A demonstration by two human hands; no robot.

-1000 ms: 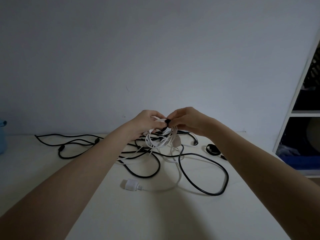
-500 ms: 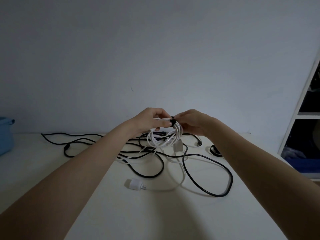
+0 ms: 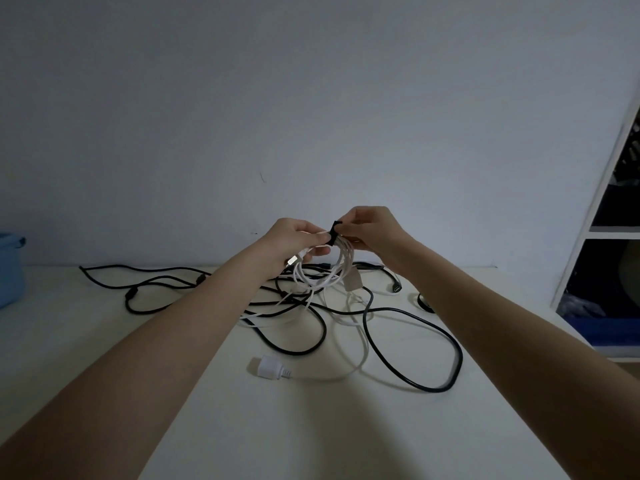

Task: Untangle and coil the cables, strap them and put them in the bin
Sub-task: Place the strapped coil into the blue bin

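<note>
— Head view: what differs from half a second back?
— Your hands have lifted the white coil [image 3: 325, 271] higher off the surface [image 3: 311, 427].
— And the grip?
— Your left hand [image 3: 294, 237] pinches the coil's top; your right hand [image 3: 370, 230] pinches the black strap [image 3: 334, 232] between them. The coil hangs just below both, above the tangled black cables [image 3: 381, 323].

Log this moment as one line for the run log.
step: strapping | left hand: holds white cable coil | right hand: pinches black strap | black cables: loose on table | bin: far left
</note>
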